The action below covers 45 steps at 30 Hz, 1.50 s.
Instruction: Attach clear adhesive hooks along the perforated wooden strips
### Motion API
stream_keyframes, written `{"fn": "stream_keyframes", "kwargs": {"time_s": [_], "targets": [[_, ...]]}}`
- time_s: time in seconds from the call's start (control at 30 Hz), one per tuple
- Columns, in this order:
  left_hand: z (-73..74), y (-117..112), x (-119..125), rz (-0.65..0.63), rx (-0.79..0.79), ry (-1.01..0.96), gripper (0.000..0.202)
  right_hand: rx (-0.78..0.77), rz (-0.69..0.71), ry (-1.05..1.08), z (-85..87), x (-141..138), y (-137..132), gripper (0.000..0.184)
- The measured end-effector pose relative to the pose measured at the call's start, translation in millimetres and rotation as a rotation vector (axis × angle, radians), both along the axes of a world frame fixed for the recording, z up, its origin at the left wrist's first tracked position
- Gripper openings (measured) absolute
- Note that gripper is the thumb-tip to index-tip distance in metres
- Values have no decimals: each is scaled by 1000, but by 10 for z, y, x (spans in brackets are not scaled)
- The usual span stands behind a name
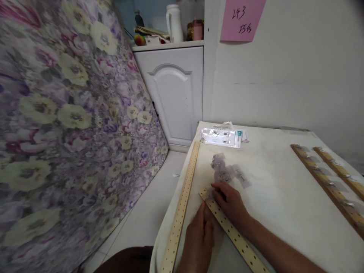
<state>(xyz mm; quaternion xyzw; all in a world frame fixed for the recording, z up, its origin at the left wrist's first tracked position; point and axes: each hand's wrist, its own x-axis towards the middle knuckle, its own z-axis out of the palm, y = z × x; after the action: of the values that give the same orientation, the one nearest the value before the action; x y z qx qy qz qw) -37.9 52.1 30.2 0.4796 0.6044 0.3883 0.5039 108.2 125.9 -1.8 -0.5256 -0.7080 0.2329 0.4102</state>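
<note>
A pale wooden strip with rows of holes (245, 248) lies slantwise on the table between my hands. My left hand (199, 237) is closed at its left edge near the far end, with the fingertips touching the wood. Over the same end my right hand (231, 203) is curled, thumb and fingers drawn together. A small see-through piece shows faintly by those fingertips, too blurred to name. Just beyond lies a loose pile of small clear plastic pieces with metal bits (223, 172). Left of my left hand, a second holed wooden strip (182, 204) runs along the table edge.
Clear blister packaging (220, 137) lies at the table's far edge. Two wooden strips carrying metal clips and clear tabs (324, 178) rest at the right. A floral curtain (74, 125) hangs left; a white cabinet (173, 91) and wall stand behind.
</note>
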Motion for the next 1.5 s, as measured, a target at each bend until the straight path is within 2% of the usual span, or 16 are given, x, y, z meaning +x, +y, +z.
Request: {"fn": "stream_keyframes", "kwargs": {"time_s": [0.13,0.27,0.5,0.6,0.77,1.0,1.1,1.27,1.5], "targets": [[41,-34,10,-53,73,125,51,16,-2,1,-3,-6,2,22],[23,-61,10,-58,55,161,54,33,-6,5,-4,-11,7,21],[-286,-55,18,22,-76,228,54,27,1,-9,-34,-10,16,21],[-333,-37,39,46,-116,226,50,15,0,-12,-40,-13,12,21],[-254,-15,42,34,-52,228,48,2,5,-7,-34,-15,5,21],[-284,-15,27,-19,55,357,49,1,3,-12,-23,-23,17,22],[-219,0,39,-75,36,462,48,2,0,-15,-24,-22,21,22],[-41,35,60,-256,-120,630,51,-13,5,-10,-26,-14,10,22],[30,56,77,-280,-119,676,51,-6,2,-31,-28,-28,10,22]]}}
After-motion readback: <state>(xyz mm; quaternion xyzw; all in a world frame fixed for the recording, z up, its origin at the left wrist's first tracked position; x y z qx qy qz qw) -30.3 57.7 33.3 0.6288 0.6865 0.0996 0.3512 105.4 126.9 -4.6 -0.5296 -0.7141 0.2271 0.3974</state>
